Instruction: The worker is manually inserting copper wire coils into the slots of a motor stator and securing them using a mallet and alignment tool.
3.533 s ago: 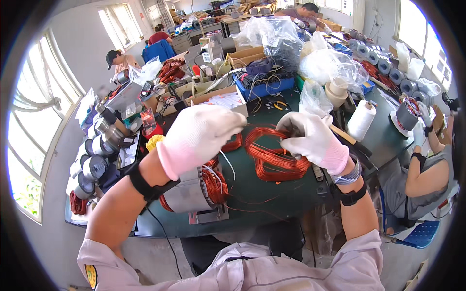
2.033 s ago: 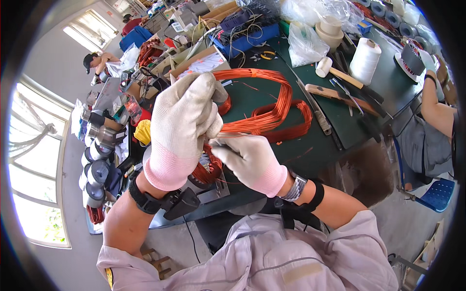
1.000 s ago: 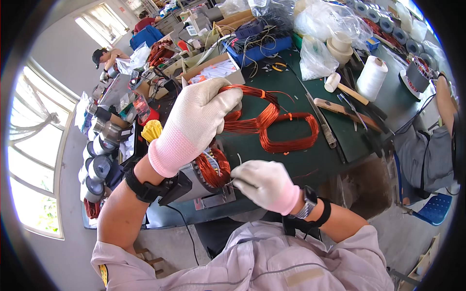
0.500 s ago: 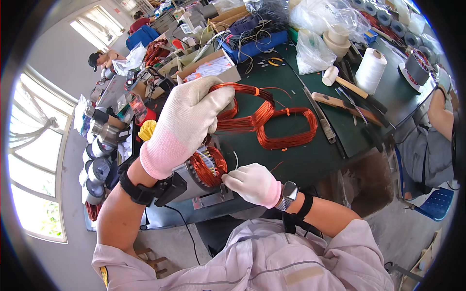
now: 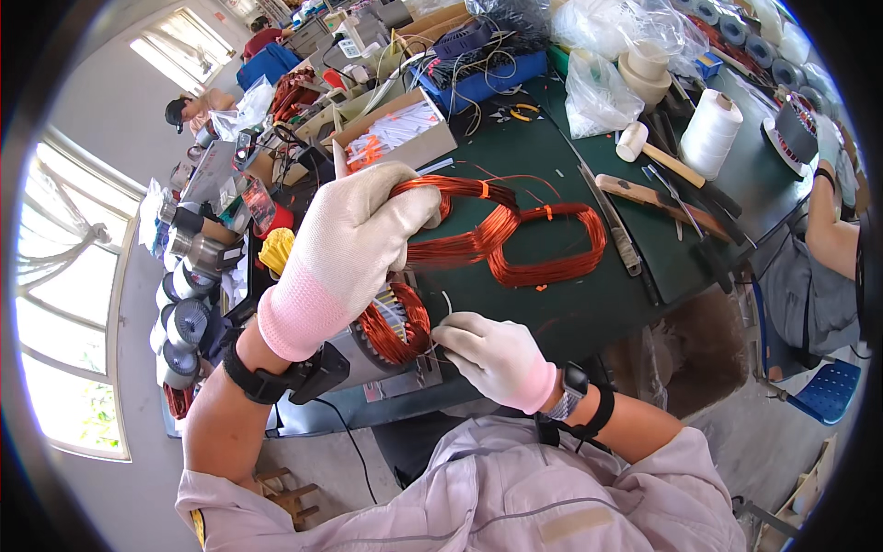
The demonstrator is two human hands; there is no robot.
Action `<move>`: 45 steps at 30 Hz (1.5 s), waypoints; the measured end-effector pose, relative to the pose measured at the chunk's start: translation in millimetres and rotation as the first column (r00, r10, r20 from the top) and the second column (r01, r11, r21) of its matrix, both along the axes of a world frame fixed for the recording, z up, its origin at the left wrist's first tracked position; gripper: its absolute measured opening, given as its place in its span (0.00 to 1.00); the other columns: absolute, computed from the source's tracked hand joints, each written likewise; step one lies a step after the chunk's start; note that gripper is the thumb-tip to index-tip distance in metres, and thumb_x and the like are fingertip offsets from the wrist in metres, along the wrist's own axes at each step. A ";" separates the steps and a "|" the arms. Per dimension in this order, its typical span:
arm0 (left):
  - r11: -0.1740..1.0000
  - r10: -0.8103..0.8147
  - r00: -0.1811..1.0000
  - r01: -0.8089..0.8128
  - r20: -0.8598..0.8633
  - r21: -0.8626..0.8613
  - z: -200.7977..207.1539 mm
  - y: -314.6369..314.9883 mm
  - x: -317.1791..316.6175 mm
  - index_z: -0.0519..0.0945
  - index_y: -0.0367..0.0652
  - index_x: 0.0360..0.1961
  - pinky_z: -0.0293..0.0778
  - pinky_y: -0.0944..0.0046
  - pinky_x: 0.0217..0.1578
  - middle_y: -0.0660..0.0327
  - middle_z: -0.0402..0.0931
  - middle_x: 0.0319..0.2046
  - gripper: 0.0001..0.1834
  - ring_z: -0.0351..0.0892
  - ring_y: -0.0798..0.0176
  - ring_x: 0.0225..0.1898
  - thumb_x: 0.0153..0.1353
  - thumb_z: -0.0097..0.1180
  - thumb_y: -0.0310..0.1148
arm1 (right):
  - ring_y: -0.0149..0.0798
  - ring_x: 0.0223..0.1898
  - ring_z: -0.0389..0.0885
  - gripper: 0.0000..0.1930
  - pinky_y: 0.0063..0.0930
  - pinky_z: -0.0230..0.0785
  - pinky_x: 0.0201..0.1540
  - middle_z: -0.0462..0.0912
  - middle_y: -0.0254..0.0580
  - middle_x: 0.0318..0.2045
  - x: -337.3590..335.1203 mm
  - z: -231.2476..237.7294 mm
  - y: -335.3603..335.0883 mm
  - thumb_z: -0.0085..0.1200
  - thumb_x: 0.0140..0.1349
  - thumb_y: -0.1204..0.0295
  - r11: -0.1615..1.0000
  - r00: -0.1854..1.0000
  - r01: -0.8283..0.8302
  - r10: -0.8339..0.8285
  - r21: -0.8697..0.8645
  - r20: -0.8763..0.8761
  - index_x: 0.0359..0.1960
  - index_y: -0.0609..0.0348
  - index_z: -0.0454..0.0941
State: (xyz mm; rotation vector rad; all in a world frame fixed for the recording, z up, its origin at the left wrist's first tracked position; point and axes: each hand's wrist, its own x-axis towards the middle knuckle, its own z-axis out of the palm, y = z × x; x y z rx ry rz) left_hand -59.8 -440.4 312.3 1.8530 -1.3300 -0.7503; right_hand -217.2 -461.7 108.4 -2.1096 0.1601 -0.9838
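Observation:
My left hand (image 5: 363,230), in a white glove with a pink cuff, is closed around a bundle of copper wire coils (image 5: 547,267). Those orange-tied coils trail to the right over the dark green tabletop. Below that hand stands a grey motor stator (image 5: 345,344), partly hidden by my wrist. Copper windings (image 5: 395,324) bulge from its open end beside pale slot strips. My gloved right hand (image 5: 497,357) pinches close to the windings' right edge; thin strands show at its fingertips, but what it grips is unclear. A thin white sleeve (image 5: 448,302) sticks up just above them.
A box of white strips (image 5: 405,133) and a blue bin (image 5: 492,87) sit behind. To the right lie a mallet (image 5: 667,161), a wooden stick (image 5: 658,204), a metal rule (image 5: 612,221) and a thread cone (image 5: 711,135). A co-worker's arm (image 5: 832,221) reaches in at far right.
My right hand has moved slightly right and away from the windings, still pinching. My left hand has sunk a little, keeping hold of the coils. The co-worker's hand at right now touches near another stator.

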 end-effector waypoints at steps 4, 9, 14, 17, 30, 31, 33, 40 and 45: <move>0.999 -0.015 0.999 0.017 0.049 -0.031 -0.3 -3.4 1.0 0.80 0.29 0.40 0.68 0.71 0.27 0.61 0.79 0.31 0.17 0.71 0.75 0.23 0.74 0.51 0.36 | 0.48 0.36 0.87 0.13 0.36 0.79 0.37 0.86 0.43 0.42 -9.1 -2.9 3.6 0.67 0.61 0.72 0.986 0.971 0.162 -0.151 0.048 -0.187 0.47 0.55 0.84; 0.999 -0.012 1.000 0.012 -0.001 -0.034 -3.7 -3.6 0.3 0.80 0.29 0.41 0.68 0.71 0.28 0.61 0.79 0.32 0.16 0.70 0.75 0.23 0.74 0.51 0.36 | 0.50 0.33 0.87 0.11 0.36 0.78 0.38 0.87 0.48 0.31 -15.6 9.5 -9.1 0.64 0.65 0.68 0.935 0.891 0.092 0.076 0.344 -0.447 0.44 0.61 0.84; 0.998 -0.056 0.998 0.056 -0.008 -0.030 -5.0 0.2 -6.8 0.79 0.29 0.43 0.68 0.71 0.29 0.62 0.80 0.33 0.16 0.70 0.75 0.24 0.73 0.51 0.36 | 0.51 0.34 0.87 0.08 0.38 0.79 0.38 0.87 0.48 0.33 -17.8 4.7 -8.3 0.62 0.65 0.70 0.980 0.923 0.026 0.052 0.197 -0.381 0.43 0.59 0.85; 0.998 -0.062 0.998 0.063 -0.023 0.006 -3.3 3.5 -13.3 0.80 0.30 0.43 0.68 0.71 0.29 0.64 0.77 0.29 0.14 0.69 0.76 0.25 0.72 0.52 0.34 | 0.52 0.34 0.86 0.06 0.40 0.79 0.37 0.86 0.46 0.32 -21.6 -5.0 -8.5 0.61 0.66 0.70 0.996 0.914 0.084 -0.062 0.037 -0.401 0.41 0.57 0.84; 0.991 -0.131 0.973 0.136 0.191 -0.016 -2.9 -2.1 -4.4 0.80 0.33 0.45 0.72 0.61 0.32 0.50 0.73 0.27 0.11 0.69 0.59 0.26 0.73 0.57 0.33 | 0.48 0.44 0.84 0.13 0.42 0.77 0.48 0.84 0.39 0.41 -32.9 57.1 -29.8 0.66 0.56 0.73 0.917 0.960 0.278 -0.261 -0.285 0.096 0.44 0.58 0.83; 0.991 -0.122 0.973 0.128 0.195 -0.022 -0.4 -3.7 -1.6 0.80 0.33 0.45 0.72 0.61 0.32 0.50 0.73 0.27 0.11 0.69 0.59 0.26 0.73 0.57 0.33 | 0.49 0.46 0.83 0.17 0.41 0.76 0.51 0.84 0.41 0.44 -33.7 79.3 -34.5 0.68 0.51 0.74 0.853 0.923 0.384 -0.344 -0.353 0.172 0.45 0.58 0.84; 0.969 -0.241 0.934 0.248 0.263 0.007 0.4 -10.1 3.2 0.80 0.31 0.44 0.72 0.66 0.35 0.60 0.75 0.28 0.12 0.72 0.71 0.30 0.72 0.55 0.32 | 0.52 0.49 0.82 0.24 0.45 0.75 0.54 0.83 0.45 0.46 -16.9 104.6 -47.8 0.68 0.51 0.76 0.771 0.842 0.538 -0.469 -0.341 0.267 0.52 0.60 0.82; 0.916 -0.286 0.816 0.386 0.503 -0.106 -6.8 -14.7 16.6 0.81 0.33 0.47 0.78 0.59 0.44 0.50 0.81 0.35 0.10 0.82 0.51 0.36 0.66 0.58 0.25 | 0.53 0.36 0.86 0.16 0.36 0.79 0.40 0.85 0.51 0.37 12.7 95.5 -76.0 0.60 0.65 0.80 0.959 0.929 0.284 -0.281 0.023 0.242 0.55 0.61 0.81; 0.976 -0.141 0.796 0.211 0.589 -0.050 -19.8 -11.4 30.5 0.83 0.36 0.47 0.79 0.54 0.39 0.46 0.83 0.33 0.13 0.85 0.43 0.34 0.67 0.60 0.33 | 0.52 0.35 0.86 0.14 0.35 0.79 0.40 0.86 0.50 0.37 7.4 110.1 -74.0 0.59 0.66 0.80 0.940 0.931 0.335 -0.319 -0.067 0.176 0.52 0.62 0.82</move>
